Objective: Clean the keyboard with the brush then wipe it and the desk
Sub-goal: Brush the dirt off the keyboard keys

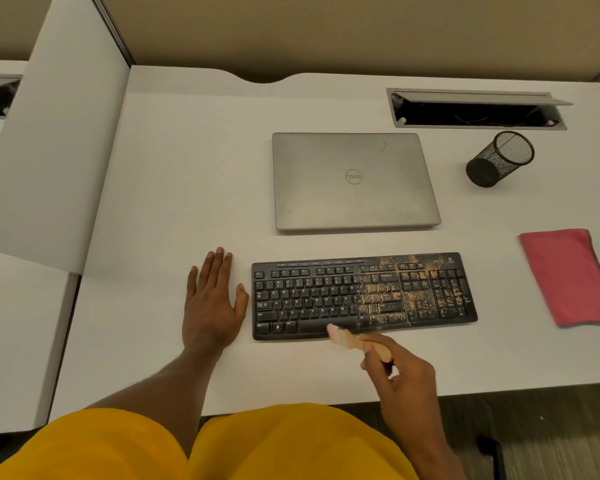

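right hand (402,375) grips brush (354,339), bristles at keyboard (326,296) 6 o'clock edge
left hand (212,303) flat on desk (187,168) at 9 o'clock, fingers straight

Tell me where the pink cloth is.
In the head view, the pink cloth lies on the desk at far right, just right of the keyboard and nearer the person than the mesh cup.
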Demonstrator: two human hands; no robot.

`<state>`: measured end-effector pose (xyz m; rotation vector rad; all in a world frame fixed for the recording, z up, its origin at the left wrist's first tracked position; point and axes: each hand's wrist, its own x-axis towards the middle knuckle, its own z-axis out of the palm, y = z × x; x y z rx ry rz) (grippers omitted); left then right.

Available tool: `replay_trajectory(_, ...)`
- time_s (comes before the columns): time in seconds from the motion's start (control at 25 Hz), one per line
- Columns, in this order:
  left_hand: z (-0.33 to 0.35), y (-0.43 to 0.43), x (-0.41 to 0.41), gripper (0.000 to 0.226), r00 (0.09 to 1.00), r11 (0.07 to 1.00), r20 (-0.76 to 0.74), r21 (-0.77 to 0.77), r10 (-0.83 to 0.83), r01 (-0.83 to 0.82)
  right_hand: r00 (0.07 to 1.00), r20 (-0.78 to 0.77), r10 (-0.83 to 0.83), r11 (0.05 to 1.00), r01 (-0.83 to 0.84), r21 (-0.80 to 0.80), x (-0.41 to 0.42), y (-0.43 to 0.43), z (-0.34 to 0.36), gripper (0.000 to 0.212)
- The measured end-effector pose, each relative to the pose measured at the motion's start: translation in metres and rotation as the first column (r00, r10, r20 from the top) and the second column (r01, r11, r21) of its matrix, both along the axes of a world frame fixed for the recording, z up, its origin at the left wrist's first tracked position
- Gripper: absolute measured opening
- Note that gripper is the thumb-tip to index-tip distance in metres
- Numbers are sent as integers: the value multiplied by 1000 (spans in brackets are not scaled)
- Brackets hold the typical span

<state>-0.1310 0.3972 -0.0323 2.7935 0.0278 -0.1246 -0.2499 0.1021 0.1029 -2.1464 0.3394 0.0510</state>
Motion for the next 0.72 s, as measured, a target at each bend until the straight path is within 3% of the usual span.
replay_trajectory(0.32,1,-1,1,72,1000,1000,3,-4,2,-2,987,82,-136,975,148,-166,16,-18,0,21)
replay_trajectory(0.48,0,0,0,72,1000,1000,4,-4,3,-3,991,111,-70,978,90,-186,27,-3,-6,25)
replay_trajectory(0.72,0,-1,1,72,1000,1000,-4,3,0,0,1000,27,0,963,8,-271,26,-6,-5,19)
